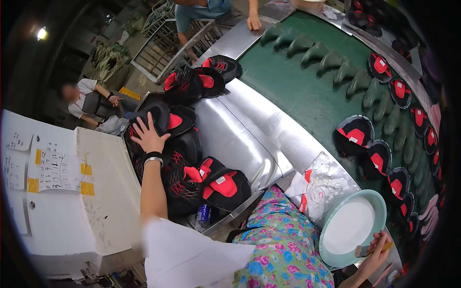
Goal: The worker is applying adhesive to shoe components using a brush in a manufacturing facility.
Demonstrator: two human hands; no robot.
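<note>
My left hand (150, 137) lies with its fingers spread on a black shoe upper (157, 115), at the far end of a heap of uppers. Nothing shows gripped in it, though its fingertips partly blend into the dark material. Several black uppers with red linings (225, 188) fill the left side of a metal tray (240, 129). At the lower right, my right hand (377, 254) is closed round the yellow handle of a brush (363, 250). The bristles hang over the inner rim of a pale green basin (379, 211) holding white liquid (349, 225).
A green conveyor belt (293, 81) carries dark green foot-shaped lasts (331, 62) and more black-and-red uppers (354, 134). A stained sheet (324, 185) lies beside the basin. A bottle (203, 216) stands by the tray. Two other people (206, 14) are beyond; a white cabinet (105, 192) is left.
</note>
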